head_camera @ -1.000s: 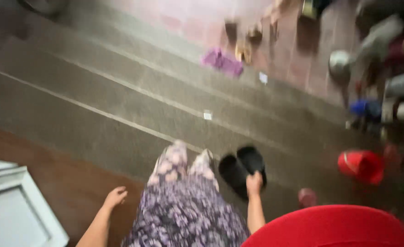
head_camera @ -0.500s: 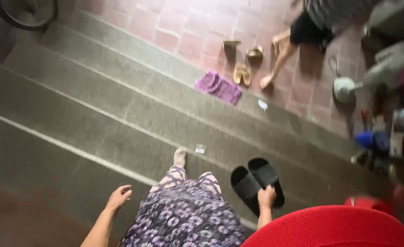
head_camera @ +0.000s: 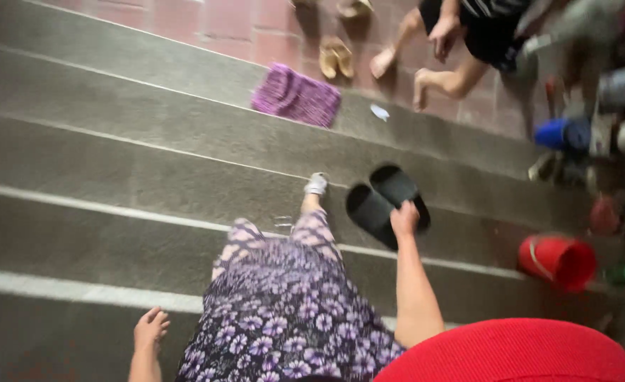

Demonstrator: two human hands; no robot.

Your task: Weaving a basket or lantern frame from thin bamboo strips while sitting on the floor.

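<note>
a person in a purple flowered dress (head_camera: 284, 322) walks down wide grey concrete steps (head_camera: 114, 163), seen from above. right of centre, the right hand (head_camera: 404, 218) is closed around a pair of flat black rubber slippers (head_camera: 383, 201), carried hanging at arm's length. the left hand (head_camera: 150, 329), lower left, hangs loosely open and holds nothing. the carrying seems mid-way; next, the hold must stay firm down the steps. a red plastic bucket (head_camera: 558, 260) sits at right; another person's bare legs (head_camera: 425, 71) show upper right.
</note>
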